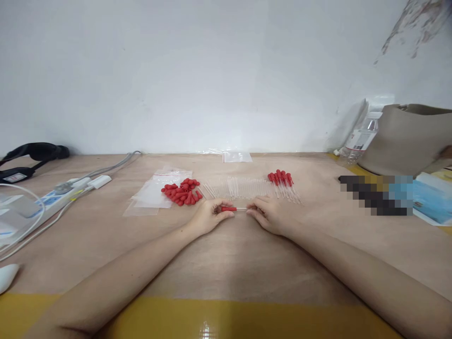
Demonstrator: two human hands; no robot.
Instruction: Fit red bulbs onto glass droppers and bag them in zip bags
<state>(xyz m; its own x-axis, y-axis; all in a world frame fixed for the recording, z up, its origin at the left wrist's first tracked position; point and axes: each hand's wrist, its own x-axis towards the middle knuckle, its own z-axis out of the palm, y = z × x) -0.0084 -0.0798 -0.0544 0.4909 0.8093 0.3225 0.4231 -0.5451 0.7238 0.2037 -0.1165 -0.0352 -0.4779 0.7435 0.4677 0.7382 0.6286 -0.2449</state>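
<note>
Between the fingertips of my left hand [212, 215] is a red rubber dropper bulb [229, 209], lying sideways. My right hand [266, 213] pinches a thin clear glass tube [241, 209], whose left end meets the bulb's mouth. Just behind my hands lies a row of loose clear glass tubes [240, 187]. A pile of red rubber bulbs [181, 191] sits behind and left of my left hand. Beyond my right hand, several droppers with red bulbs on their tubes [280, 179] lie side by side.
Clear plastic bags [148, 193] lie under and beside the bulb pile, and a small bag [237, 157] rests by the wall. At left are a power strip [52, 200] with cables and a black headset [33, 153]. A plastic bottle [365, 134] and a grey-brown bin [406, 136] stand at right.
</note>
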